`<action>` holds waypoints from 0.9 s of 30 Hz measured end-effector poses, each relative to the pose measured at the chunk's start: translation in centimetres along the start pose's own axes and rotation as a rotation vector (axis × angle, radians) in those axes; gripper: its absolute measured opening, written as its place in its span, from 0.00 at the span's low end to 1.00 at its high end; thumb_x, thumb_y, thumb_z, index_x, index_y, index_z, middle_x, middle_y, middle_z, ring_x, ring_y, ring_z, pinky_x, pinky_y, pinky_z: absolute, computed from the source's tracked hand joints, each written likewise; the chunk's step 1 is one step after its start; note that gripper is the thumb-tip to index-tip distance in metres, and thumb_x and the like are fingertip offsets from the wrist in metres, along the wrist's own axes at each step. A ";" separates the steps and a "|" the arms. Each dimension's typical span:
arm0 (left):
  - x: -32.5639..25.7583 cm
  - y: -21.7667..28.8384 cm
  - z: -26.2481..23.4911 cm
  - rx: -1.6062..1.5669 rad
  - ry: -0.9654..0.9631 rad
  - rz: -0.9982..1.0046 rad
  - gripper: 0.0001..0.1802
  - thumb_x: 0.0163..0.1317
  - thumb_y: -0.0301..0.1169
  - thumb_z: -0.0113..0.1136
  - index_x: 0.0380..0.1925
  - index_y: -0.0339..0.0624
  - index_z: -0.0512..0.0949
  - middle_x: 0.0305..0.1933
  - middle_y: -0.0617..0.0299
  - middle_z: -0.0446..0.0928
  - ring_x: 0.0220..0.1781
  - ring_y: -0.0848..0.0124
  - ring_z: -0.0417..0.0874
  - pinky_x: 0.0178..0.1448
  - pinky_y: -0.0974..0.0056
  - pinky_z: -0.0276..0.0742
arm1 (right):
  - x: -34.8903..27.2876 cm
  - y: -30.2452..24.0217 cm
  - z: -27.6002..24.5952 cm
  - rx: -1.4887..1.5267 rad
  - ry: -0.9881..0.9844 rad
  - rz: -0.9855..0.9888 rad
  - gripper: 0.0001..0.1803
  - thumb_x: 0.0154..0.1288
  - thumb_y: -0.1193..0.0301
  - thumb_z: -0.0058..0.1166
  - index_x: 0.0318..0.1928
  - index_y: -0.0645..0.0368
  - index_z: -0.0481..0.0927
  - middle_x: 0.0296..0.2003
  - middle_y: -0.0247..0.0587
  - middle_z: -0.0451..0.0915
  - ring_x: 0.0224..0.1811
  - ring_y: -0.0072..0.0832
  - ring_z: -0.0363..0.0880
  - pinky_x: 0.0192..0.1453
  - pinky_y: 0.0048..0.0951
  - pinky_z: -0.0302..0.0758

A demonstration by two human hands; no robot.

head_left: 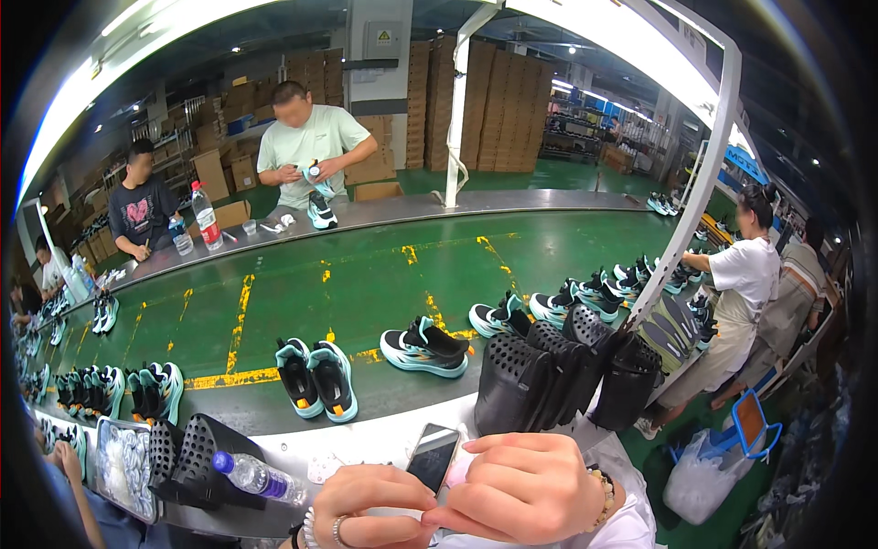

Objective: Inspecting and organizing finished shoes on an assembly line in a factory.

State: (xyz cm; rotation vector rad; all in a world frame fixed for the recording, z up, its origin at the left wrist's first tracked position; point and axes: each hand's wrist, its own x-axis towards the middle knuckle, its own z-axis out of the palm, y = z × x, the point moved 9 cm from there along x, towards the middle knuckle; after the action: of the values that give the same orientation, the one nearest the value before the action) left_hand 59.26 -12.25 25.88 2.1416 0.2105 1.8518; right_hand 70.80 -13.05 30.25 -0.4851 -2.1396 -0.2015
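Observation:
My left hand [368, 505] and my right hand [526, 487] meet at the lower edge, backs facing up and fingers curled. Their fingertips press together at one spot. Whatever they pinch, if anything, is hidden or too small to name. Just beyond the fingers lies a smartphone [433, 457] with a dark screen. A clear plastic bottle [261, 478] with a purple cap lies to the left of my left hand. Past the phone, a pair of black and light-blue sneakers [315, 380] stands on the bench edge, with a single sneaker [425, 349] to its right.
Black perforated bins [514, 380] stand right of centre, and more bins [206, 457] at left beside a clear tray [126, 467]. A green conveyor belt [347, 284] with yellow marks runs across. Several people work along it; a white post [692, 165] rises at right.

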 end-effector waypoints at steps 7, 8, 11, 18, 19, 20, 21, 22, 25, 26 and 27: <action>0.2 0.5 0.2 0.015 0.001 -0.005 0.17 0.47 0.22 0.69 0.29 0.43 0.68 0.28 0.54 0.77 0.21 0.64 0.81 0.22 0.66 0.79 | 0.7 -1.2 -1.1 -0.041 0.081 -0.108 0.14 0.47 0.67 0.66 0.19 0.55 0.72 0.16 0.32 0.69 0.19 0.27 0.73 0.28 0.27 0.76; 0.2 0.5 0.2 0.017 0.008 -0.003 0.17 0.47 0.23 0.70 0.29 0.43 0.68 0.28 0.54 0.77 0.21 0.64 0.81 0.22 0.66 0.79 | 0.7 -1.3 -1.2 -0.041 0.079 -0.107 0.14 0.47 0.67 0.66 0.19 0.55 0.72 0.16 0.32 0.69 0.19 0.27 0.73 0.28 0.27 0.76; 0.2 0.7 0.0 0.040 -0.005 0.003 0.17 0.47 0.24 0.70 0.30 0.43 0.69 0.28 0.55 0.77 0.21 0.64 0.81 0.22 0.66 0.80 | 0.8 -1.6 -1.2 -0.053 0.076 -0.109 0.14 0.48 0.67 0.66 0.19 0.56 0.72 0.16 0.32 0.69 0.18 0.27 0.73 0.29 0.27 0.77; 0.3 1.4 0.1 0.178 -0.041 0.063 0.17 0.43 0.21 0.69 0.30 0.43 0.71 0.30 0.55 0.78 0.22 0.65 0.81 0.24 0.65 0.81 | 0.7 -2.1 -1.0 -0.172 0.081 -0.145 0.12 0.50 0.69 0.62 0.19 0.56 0.72 0.16 0.31 0.68 0.18 0.25 0.71 0.34 0.27 0.78; 0.4 1.6 0.0 0.177 -0.041 0.063 0.17 0.43 0.21 0.69 0.30 0.43 0.71 0.30 0.55 0.78 0.22 0.65 0.81 0.24 0.65 0.81 | 0.5 -2.3 -1.2 -0.205 0.111 -0.165 0.11 0.51 0.70 0.61 0.19 0.55 0.72 0.16 0.31 0.67 0.18 0.25 0.70 0.35 0.27 0.78; 0.4 1.7 0.1 0.216 -0.046 0.071 0.17 0.43 0.22 0.70 0.30 0.44 0.71 0.30 0.56 0.78 0.22 0.65 0.81 0.25 0.65 0.81 | 0.7 -2.6 -1.4 -0.207 0.111 -0.165 0.11 0.51 0.70 0.61 0.19 0.55 0.72 0.16 0.31 0.67 0.18 0.25 0.70 0.35 0.27 0.78; 0.4 1.7 0.1 0.259 -0.050 0.074 0.17 0.42 0.23 0.70 0.30 0.44 0.71 0.30 0.56 0.78 0.22 0.66 0.81 0.25 0.65 0.81 | 1.0 -2.6 -1.3 -0.225 0.071 -0.126 0.11 0.51 0.70 0.60 0.19 0.55 0.72 0.16 0.31 0.67 0.18 0.25 0.70 0.35 0.27 0.78; 0.3 1.7 0.0 0.261 -0.050 0.071 0.17 0.42 0.23 0.70 0.30 0.44 0.71 0.30 0.56 0.78 0.22 0.66 0.81 0.25 0.65 0.81 | 1.2 -2.4 -1.1 -0.242 0.031 -0.087 0.10 0.52 0.70 0.60 0.19 0.55 0.72 0.15 0.31 0.67 0.18 0.25 0.70 0.36 0.27 0.78; 0.2 1.9 0.1 0.388 -0.046 0.073 0.17 0.42 0.25 0.70 0.30 0.45 0.71 0.29 0.57 0.78 0.21 0.66 0.81 0.25 0.65 0.81 | 1.3 -2.4 -0.7 -0.293 -0.005 -0.081 0.09 0.53 0.70 0.57 0.20 0.54 0.73 0.15 0.31 0.66 0.19 0.24 0.71 0.38 0.27 0.77; 0.3 2.0 0.2 0.401 -0.048 0.080 0.17 0.42 0.25 0.69 0.30 0.44 0.71 0.29 0.57 0.78 0.21 0.67 0.81 0.25 0.65 0.81 | 1.2 -2.3 -0.6 -0.297 -0.006 -0.078 0.09 0.53 0.70 0.57 0.20 0.54 0.73 0.15 0.31 0.66 0.19 0.24 0.71 0.38 0.27 0.77; 0.3 2.0 0.2 0.419 -0.050 0.085 0.16 0.42 0.24 0.69 0.30 0.44 0.71 0.28 0.57 0.78 0.21 0.67 0.81 0.25 0.66 0.80 | 1.0 -2.4 -0.3 -0.337 0.028 -0.118 0.09 0.53 0.70 0.56 0.20 0.54 0.73 0.16 0.31 0.67 0.20 0.24 0.71 0.39 0.27 0.77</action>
State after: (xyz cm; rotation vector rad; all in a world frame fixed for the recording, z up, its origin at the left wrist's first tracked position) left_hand 59.32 -14.10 26.81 2.5000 0.5473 1.9345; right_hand 69.56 -15.03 31.35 -0.5439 -2.1155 -0.6392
